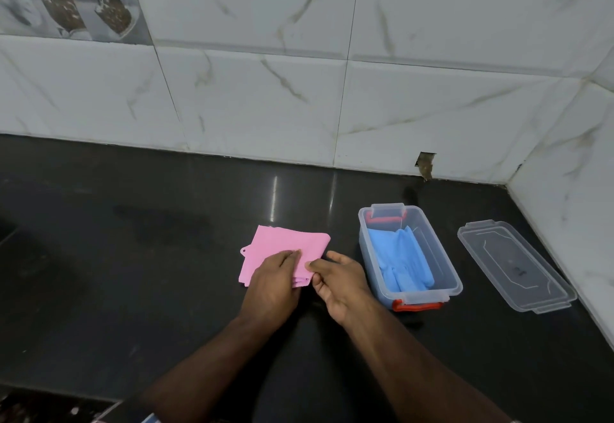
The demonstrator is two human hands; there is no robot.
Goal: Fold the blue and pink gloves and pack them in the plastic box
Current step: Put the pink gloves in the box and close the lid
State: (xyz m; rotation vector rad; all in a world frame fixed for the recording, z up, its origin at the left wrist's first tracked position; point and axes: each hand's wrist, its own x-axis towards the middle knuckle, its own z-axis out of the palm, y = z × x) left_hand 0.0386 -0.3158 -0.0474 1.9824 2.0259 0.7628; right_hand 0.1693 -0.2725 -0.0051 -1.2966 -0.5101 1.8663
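Both hands were low on the dark tabletop [133,256], close together, working the pink glove [282,253]. Left hand [274,284] lay on the near right part of the glove, fingers fairly straight and pressing it flat, fingertips near the middle of the folded piece. Right hand [335,281] was just beside it, thumb and curled fingers pinching the glove's near right edge where the layers stack up. Hands nearly touching each other.

Pink glove looked folded into a rough rectangle, flat on the tabletop, a small hanging tab showing at its left edge. Layered edge visible under the hands, so judged at least one fold done; possibly another fold or a final smoothing in hand. Not yet packed.

Right of the hands, just beside the right one but apart from the pink glove, stood the plastic box [447,268], clear, open, with orange-red latches at its near and far ends. Inside lay the blue gloves [400,261], folded lengthwise, filling the left part of the box; right part of the floor showed bare. Judged blue half of the task done.

Further right, well apart from the glove, the clear lid [515,266] lay flat on the tabletop, off the box.

Left to do, as judged: finish the pink fold and put it in the box beside or atop the blue. Roughly past the halfway mark.

Behind: marble-pattern tiled wall [332,90], chipped gap at its base.
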